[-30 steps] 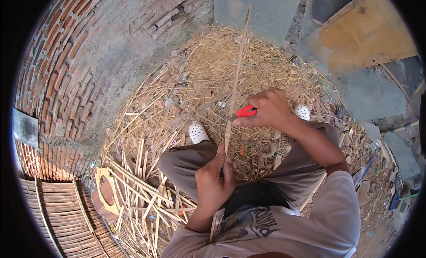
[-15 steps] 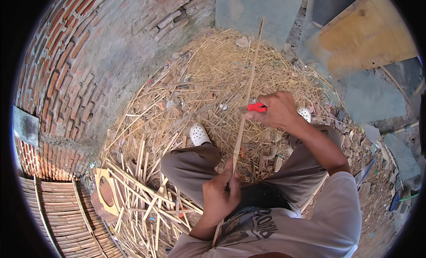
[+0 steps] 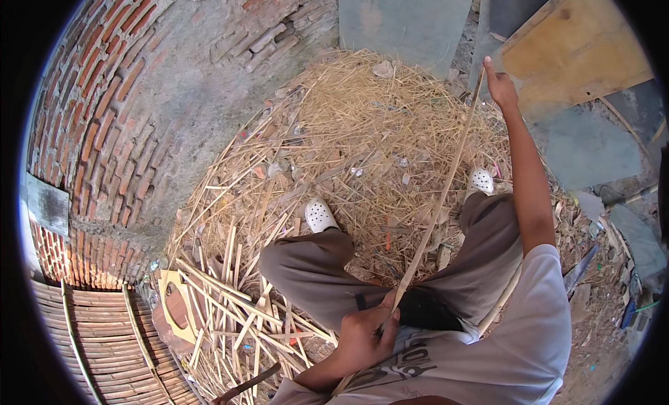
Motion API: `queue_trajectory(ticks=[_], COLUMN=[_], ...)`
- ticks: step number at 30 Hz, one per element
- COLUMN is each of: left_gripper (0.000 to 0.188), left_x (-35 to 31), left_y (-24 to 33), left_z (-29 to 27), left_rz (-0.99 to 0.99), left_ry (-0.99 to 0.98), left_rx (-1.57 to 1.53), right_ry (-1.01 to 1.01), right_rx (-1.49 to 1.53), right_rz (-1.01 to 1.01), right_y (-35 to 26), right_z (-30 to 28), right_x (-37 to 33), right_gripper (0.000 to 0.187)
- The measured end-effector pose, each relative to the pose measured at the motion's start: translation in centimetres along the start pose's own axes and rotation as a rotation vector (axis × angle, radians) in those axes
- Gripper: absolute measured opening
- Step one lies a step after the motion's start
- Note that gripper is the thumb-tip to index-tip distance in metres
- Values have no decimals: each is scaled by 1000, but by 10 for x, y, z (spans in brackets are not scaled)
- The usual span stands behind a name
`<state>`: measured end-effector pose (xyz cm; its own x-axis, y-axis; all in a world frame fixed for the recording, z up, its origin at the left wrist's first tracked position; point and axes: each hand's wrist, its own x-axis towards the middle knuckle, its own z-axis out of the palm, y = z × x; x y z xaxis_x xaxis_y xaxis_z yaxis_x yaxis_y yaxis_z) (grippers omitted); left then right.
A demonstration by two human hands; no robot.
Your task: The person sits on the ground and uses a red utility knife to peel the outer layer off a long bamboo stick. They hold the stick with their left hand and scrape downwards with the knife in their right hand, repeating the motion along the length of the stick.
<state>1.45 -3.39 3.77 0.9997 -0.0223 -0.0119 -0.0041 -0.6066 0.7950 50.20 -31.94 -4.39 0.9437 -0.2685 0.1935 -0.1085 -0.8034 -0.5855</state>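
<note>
A long, thin bamboo strip [image 3: 440, 203] slants from my lap up to the far right. My left hand [image 3: 369, 337] is closed around its near part, just above my lap. At the far end, my right hand [image 3: 502, 88] is closed with the thumb at the strip's tip, my arm stretched well out. No knife shows at my right hand; its palm side is hidden. Left of my lap lies a heap of split bamboo pieces [image 3: 244, 311]. A dark, narrow stick or blade [image 3: 254, 380] with a brownish end pokes in at the lower edge.
Straw and shavings [image 3: 376, 119] cover the ground around my white clogs [image 3: 320, 215]. A brick wall [image 3: 125, 119] rises at the left, above a bamboo slat panel [image 3: 104, 346]. Grey sheets [image 3: 404, 28] and a tan board [image 3: 578, 49] lean at the far right. A yellow cut-out frame [image 3: 171, 300] lies beside the heap.
My right hand has moved far out and right, to the strip's tip; the red-handled knife it held is out of sight. The strip has swung right. The dark stick or blade has appeared.
</note>
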Motion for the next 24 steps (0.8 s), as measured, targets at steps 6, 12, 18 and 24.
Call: queue_trajectory(ticks=[6, 12, 18, 24], left_gripper=[33, 32, 34, 35], left_x=[1, 44, 45, 45], left_y=[-37, -23, -15, -9], left_z=[14, -7, -14, -11], left_rz=[-196, -297, -234, -130], left_ry=[138, 196, 254, 289], left_rx=[-348, -642, -508, -340], right_ry=[-200, -417, -340, -320], right_rx=[-4, 151, 201, 176], right_rz=[-22, -742, -1134, -1021], right_y=[16, -122, -131, -131], right_z=[14, -51, -39, -26], right_x=[-16, -217, -280, -255], right_gripper=[99, 66, 66, 66])
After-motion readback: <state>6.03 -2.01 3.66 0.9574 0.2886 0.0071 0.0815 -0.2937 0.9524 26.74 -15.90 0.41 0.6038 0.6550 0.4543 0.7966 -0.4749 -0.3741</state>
